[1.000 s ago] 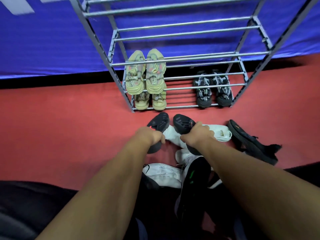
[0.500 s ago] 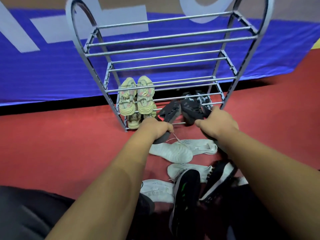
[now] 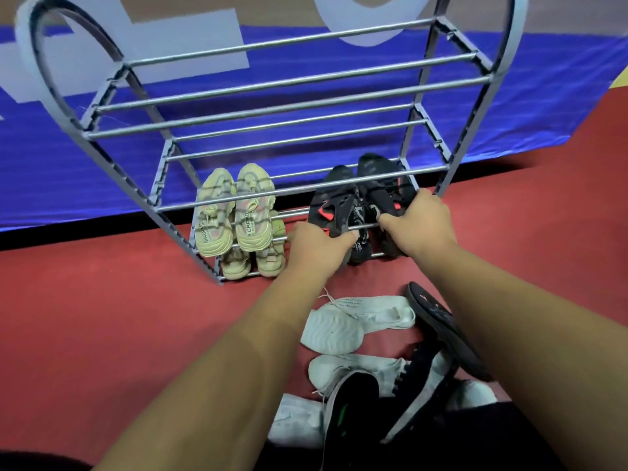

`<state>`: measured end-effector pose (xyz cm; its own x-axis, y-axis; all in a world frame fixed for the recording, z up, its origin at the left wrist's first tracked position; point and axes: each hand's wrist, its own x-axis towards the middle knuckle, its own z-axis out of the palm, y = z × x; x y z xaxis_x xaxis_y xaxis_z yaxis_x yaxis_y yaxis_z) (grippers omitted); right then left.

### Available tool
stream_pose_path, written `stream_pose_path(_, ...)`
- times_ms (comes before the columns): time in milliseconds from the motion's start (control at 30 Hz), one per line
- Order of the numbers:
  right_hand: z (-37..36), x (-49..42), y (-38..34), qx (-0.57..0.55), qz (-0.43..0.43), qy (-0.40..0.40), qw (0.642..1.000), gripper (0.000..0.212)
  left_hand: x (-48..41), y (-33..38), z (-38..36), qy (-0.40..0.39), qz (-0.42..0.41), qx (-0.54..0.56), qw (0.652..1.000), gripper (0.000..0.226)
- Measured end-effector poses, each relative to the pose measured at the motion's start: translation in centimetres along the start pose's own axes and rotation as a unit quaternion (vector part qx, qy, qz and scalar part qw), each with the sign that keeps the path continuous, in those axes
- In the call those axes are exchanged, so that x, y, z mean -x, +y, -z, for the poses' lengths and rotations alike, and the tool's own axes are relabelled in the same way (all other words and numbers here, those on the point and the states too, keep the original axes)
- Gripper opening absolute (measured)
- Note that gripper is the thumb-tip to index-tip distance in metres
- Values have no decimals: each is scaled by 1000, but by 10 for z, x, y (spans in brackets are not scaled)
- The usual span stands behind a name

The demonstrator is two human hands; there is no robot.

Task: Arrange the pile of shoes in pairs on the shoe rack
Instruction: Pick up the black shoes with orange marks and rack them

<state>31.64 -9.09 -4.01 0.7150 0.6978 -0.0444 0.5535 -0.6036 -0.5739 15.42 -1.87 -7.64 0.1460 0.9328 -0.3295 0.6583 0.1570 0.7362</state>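
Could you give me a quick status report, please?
Left hand and right hand each grip one shoe of the black pair. Pair at rack's second tier, right. Nothing blocking; pile left on floor.

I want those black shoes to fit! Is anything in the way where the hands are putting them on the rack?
Nothing visible blocks them. The left hand and right hand each hold one of the black shoes at the right side of the shoe rack. The beige pair sits on the left side, apart from them.
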Motion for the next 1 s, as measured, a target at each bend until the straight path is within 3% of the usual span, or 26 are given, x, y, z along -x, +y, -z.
stream_pose_path(100, -12, -31, 5, -15, -24, 0, 1000, 43, -39, 8, -32, 38, -26, -45, 998, 97)
stream_pose_path(200, -29, -65, 18, -22, -23, 7, 999, 48, -49, 32, -40, 15, -25, -43, 999, 94)
stream_pose_path(367, -55, -96, 24, -15, -24, -5, 1000, 52, -82, 45, -73, 49, -19, -94, 994, 96)
stream_pose_path(467, -70, -114, 27, 5, -26, -12, 1000, 57, -93, 47, -88, 43, -12, -152, 987, 88)
stream_pose_path(667, -84, -131, 38, 42, -30, -19, 998, 79, -102, 35, -102, 16, -26, -138, 990, 71)
stream_pose_path(800, -85, -126, 37, 64, -10, -10, 998, 88, -97, 25, -97, -14, -21, -50, 998, 122)
stream_pose_path(867, -84, -123, 41, 60, 15, -6, 998, 91, -93, 19, -94, -22, -45, -43, 998, 125)
stream_pose_path(1000, -82, -116, 44, 52, 66, 31, 996, 79, -92, 18, -89, -38, -79, -41, 995, 111)
